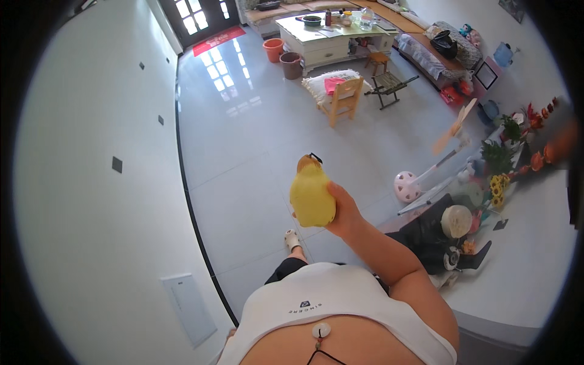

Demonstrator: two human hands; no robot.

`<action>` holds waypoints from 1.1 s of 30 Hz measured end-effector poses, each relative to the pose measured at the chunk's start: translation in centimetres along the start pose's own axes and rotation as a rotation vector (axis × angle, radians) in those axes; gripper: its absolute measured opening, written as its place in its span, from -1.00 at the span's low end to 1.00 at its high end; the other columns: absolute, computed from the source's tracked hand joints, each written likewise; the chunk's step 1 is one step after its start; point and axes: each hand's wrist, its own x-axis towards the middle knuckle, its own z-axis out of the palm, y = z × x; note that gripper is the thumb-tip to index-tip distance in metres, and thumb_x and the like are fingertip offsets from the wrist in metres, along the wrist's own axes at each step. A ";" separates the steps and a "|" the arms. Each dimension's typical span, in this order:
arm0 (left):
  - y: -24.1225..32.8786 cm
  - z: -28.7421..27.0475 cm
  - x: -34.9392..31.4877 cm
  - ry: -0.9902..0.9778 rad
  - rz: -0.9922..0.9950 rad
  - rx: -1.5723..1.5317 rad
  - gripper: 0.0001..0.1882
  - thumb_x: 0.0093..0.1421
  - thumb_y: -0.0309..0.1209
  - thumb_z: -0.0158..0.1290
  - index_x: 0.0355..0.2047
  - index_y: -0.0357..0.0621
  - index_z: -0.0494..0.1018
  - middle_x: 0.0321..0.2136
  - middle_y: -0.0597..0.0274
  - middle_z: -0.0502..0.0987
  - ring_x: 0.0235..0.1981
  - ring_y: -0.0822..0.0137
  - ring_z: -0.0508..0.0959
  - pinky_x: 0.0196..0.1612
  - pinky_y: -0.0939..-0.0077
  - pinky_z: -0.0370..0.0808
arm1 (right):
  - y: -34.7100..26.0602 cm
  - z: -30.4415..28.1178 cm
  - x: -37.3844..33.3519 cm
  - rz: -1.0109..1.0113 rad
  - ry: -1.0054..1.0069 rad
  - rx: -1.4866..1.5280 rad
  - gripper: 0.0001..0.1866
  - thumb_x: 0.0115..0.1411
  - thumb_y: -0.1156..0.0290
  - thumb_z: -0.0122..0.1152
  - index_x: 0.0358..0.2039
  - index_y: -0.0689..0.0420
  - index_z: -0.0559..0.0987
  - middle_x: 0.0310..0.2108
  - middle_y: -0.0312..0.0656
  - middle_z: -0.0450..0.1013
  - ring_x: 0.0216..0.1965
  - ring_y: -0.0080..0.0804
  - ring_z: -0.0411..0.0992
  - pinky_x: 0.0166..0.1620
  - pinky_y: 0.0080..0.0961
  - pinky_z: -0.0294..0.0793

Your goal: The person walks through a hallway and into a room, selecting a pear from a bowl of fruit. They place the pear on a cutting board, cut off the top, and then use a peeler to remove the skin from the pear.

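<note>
Reflecting the door (pixel 196 23), tiles (pixel 249 143) spread below the right hand's (pixel 344 210) yellow object (pixel 312 198).

We see a red mat (pixel 219 41) at eleven o'clock, a wooden chair (pixel 349 87) at one and yellow flowers (pixel 499 190) at three.
</note>
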 end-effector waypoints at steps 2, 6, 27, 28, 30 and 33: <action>0.4 -5.5 6.1 0.024 0.030 0.128 -0.47 0.20 -0.01 0.01 -0.02 -0.17 0.46 -0.20 -0.09 0.57 -0.11 -0.08 0.54 -0.02 0.13 0.46 | -1.7 0.0 4.6 0.019 0.000 0.007 -0.35 0.18 -0.08 0.09 0.13 0.11 0.31 -0.05 -0.07 0.43 -0.04 -0.02 0.45 -0.07 -0.02 0.51; 13.4 -20.9 17.4 0.378 0.207 0.313 -0.41 0.19 0.03 0.00 0.01 -0.24 0.44 -0.10 -0.10 0.54 -0.03 -0.10 0.49 0.04 0.10 0.43 | -4.4 -0.4 12.4 -0.073 0.185 -0.001 -0.39 0.20 -0.06 0.08 0.12 0.07 0.32 -0.06 -0.06 0.43 -0.13 -0.02 0.49 -0.23 -0.05 0.56; 73.7 -59.5 11.5 0.320 1.149 -0.675 -0.88 0.10 -0.63 0.13 -0.33 -0.28 0.58 -0.35 0.19 0.50 -0.37 0.39 0.53 -0.30 0.60 0.52 | -21.6 -10.4 49.8 0.388 0.079 -0.724 -0.29 0.02 0.09 0.36 0.09 0.21 0.35 -0.11 -0.13 0.41 -0.06 -0.38 0.38 0.00 -0.45 0.37; 74.2 -60.7 12.6 0.344 1.155 -0.657 -0.88 0.10 -0.66 0.11 -0.33 -0.29 0.57 -0.34 0.19 0.49 -0.35 0.39 0.53 -0.27 0.59 0.51 | -22.0 -10.8 52.0 0.398 0.062 -0.740 -0.29 0.01 0.07 0.36 0.08 0.21 0.37 -0.12 -0.13 0.41 -0.08 -0.38 0.39 -0.02 -0.45 0.38; 75.8 -63.5 15.2 0.387 1.181 -0.632 -0.87 0.09 -0.71 0.07 -0.34 -0.32 0.55 -0.31 0.19 0.47 -0.30 0.39 0.52 -0.22 0.57 0.51 | -23.1 -11.8 56.7 0.406 0.044 -0.805 -0.28 0.00 0.05 0.36 0.09 0.20 0.38 -0.12 -0.13 0.41 -0.07 -0.37 0.38 -0.01 -0.44 0.37; 78.8 -68.8 18.6 0.519 1.278 -0.492 -0.86 0.06 -0.70 0.10 -0.35 -0.29 0.55 -0.37 0.19 0.48 -0.35 0.38 0.52 -0.28 0.58 0.49 | -25.3 -12.5 63.5 0.418 0.014 -0.905 -0.27 0.00 0.04 0.37 0.09 0.19 0.38 -0.10 -0.14 0.40 -0.05 -0.36 0.37 -0.01 -0.44 0.36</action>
